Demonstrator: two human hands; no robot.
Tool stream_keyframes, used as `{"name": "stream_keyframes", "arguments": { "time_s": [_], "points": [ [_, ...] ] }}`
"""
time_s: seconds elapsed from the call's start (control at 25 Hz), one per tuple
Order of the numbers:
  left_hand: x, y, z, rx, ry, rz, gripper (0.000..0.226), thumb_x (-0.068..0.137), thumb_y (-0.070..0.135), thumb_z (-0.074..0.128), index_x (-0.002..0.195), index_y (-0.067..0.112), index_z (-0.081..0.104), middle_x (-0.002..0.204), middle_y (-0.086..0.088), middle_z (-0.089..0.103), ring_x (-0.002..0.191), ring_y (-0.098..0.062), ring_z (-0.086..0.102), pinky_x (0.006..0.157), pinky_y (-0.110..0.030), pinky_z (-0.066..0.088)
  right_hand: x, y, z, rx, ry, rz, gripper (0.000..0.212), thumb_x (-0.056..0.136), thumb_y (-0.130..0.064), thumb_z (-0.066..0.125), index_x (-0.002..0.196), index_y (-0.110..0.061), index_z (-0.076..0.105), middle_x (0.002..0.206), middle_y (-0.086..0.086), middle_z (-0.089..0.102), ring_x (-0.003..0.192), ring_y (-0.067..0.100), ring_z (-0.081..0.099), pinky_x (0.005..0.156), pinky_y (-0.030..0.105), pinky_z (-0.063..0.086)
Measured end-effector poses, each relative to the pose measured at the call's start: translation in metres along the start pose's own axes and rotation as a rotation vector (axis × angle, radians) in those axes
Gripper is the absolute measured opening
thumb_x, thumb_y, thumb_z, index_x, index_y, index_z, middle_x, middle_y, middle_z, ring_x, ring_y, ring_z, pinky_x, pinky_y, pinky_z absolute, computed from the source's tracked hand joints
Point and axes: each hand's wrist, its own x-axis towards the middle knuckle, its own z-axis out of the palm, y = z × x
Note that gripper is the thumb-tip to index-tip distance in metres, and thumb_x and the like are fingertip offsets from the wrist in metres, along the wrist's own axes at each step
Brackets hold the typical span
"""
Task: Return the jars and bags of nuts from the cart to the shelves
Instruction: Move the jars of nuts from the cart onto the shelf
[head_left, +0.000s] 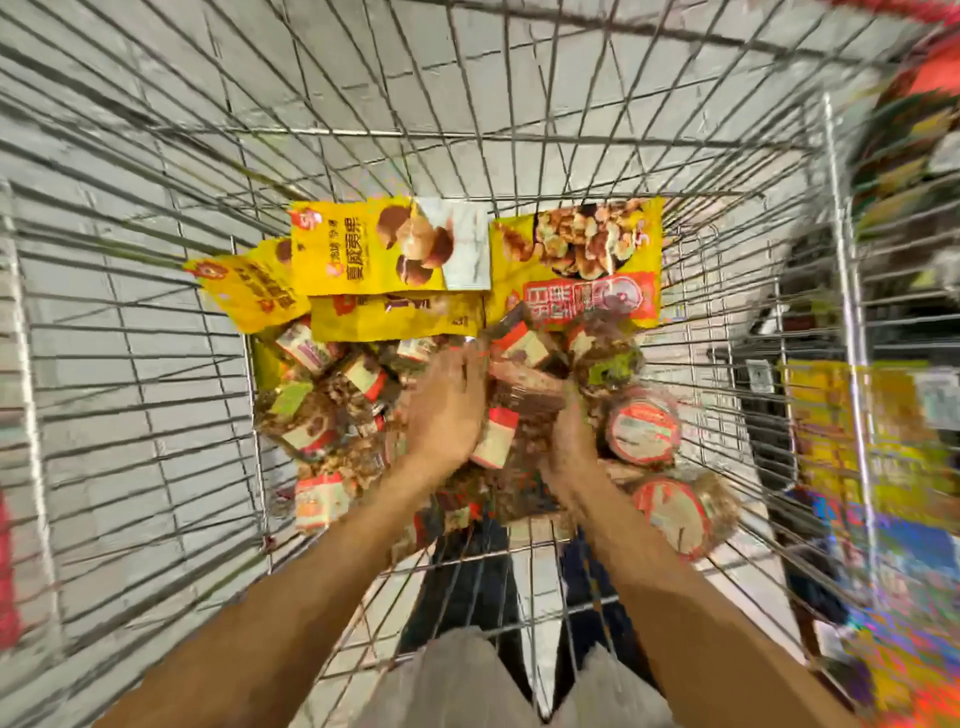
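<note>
Your left hand (447, 410) and right hand (571, 441) both reach down into the wire cart (130, 364), among the jars of nuts (644, 428) heaped at its near end. Yellow bags of nuts (337, 260) lie flat beyond the jars. Blur hides whether either hand grips anything.

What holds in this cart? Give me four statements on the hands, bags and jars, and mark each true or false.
1. The left hand and right hand both reach into the cart among the jars. True.
2. The yellow bags lie nearest the person. False: they lie at the far end, beyond the jars.
3. The cart has solid plastic walls. False: its walls are wire mesh.
4. The jars lie tumbled in a heap. True.
</note>
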Motion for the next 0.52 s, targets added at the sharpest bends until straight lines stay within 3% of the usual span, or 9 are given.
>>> {"name": "stream_keyframes", "arguments": {
  "time_s": [0.04,0.12,0.2,0.24,0.28,0.36,0.44,0.52],
  "points": [
    [0.004,0.007,-0.003,-0.034,0.002,0.032,0.030,0.102,0.017,0.034,0.101,-0.001,0.058,0.094,-0.022,0.060,0.080,-0.034,0.057,0.071,-0.029,0.037,0.001,-0.009,-0.011,0.041,-0.021,-0.010,0.055,0.098,-0.053,0.023,0.119,-0.015,0.057,0.093,0.003,0.069,0.086,0.018,0.065,0.076,0.032,0.054],
    [0.018,0.022,-0.003,0.076,-0.006,0.231,0.025,0.099,0.019,0.042,0.103,0.003,0.061,0.091,-0.018,0.061,0.085,-0.035,0.059,0.064,-0.031,0.031,0.010,-0.027,-0.037,0.156,0.002,-0.058,0.058,0.097,-0.052,0.024,0.112,-0.014,0.065,0.098,0.008,0.070,0.091,0.025,0.066,0.084,0.039,0.053],
    [0.048,0.026,0.010,0.528,-0.043,0.583,0.036,0.095,0.017,0.043,0.127,0.004,0.053,0.118,-0.020,0.059,0.108,-0.034,0.057,0.081,-0.033,0.041,0.017,-0.041,-0.058,0.276,0.044,-0.100,0.057,0.097,-0.047,0.025,0.092,-0.014,0.072,0.088,0.006,0.072,0.080,0.024,0.068,0.078,0.037,0.054],
    [0.064,0.025,0.024,0.703,-0.137,0.745,0.043,0.095,0.015,0.037,0.136,0.002,0.042,0.135,-0.022,0.049,0.122,-0.034,0.050,0.096,-0.034,0.040,0.017,-0.044,-0.062,0.322,0.066,-0.095,0.055,0.097,-0.043,0.025,0.091,-0.013,0.071,0.085,0.007,0.070,0.075,0.025,0.067,0.075,0.037,0.054],
    [0.080,0.020,0.038,0.777,-0.281,0.728,0.048,0.098,0.014,0.029,0.144,0.002,0.027,0.149,-0.020,0.033,0.136,-0.033,0.035,0.110,-0.037,0.027,0.024,-0.045,-0.068,0.318,0.098,-0.098,0.052,0.096,-0.042,0.025,0.099,-0.011,0.067,0.090,0.011,0.067,0.080,0.028,0.065,0.079,0.042,0.052],
    [0.100,0.010,0.062,0.911,-0.428,0.571,0.051,0.101,0.014,0.022,0.149,0.009,0.005,0.158,-0.013,0.011,0.145,-0.029,0.011,0.117,-0.042,0.006,0.033,-0.046,-0.073,0.317,0.118,-0.051,0.053,0.096,-0.041,0.027,0.119,-0.005,0.060,0.109,0.020,0.061,0.099,0.038,0.060,0.092,0.057,0.044],
    [0.116,0.005,0.073,0.973,-0.471,0.582,0.053,0.100,0.016,0.026,0.150,0.010,0.007,0.157,-0.013,0.015,0.144,-0.030,0.014,0.115,-0.041,0.011,0.036,-0.046,-0.075,0.345,0.133,-0.039,0.054,0.097,-0.043,0.027,0.119,-0.006,0.059,0.116,0.023,0.057,0.107,0.041,0.057,0.097,0.060,0.039],
    [0.120,0.004,0.073,1.044,-0.436,0.664,0.057,0.097,0.022,0.038,0.147,0.009,0.016,0.152,-0.016,0.026,0.138,-0.032,0.028,0.110,-0.043,0.023,0.033,-0.050,-0.075,0.377,0.134,-0.021,0.048,0.098,-0.046,0.024,0.111,-0.014,0.058,0.112,0.020,0.054,0.102,0.035,0.054,0.098,0.058,0.039]
  ]
}}
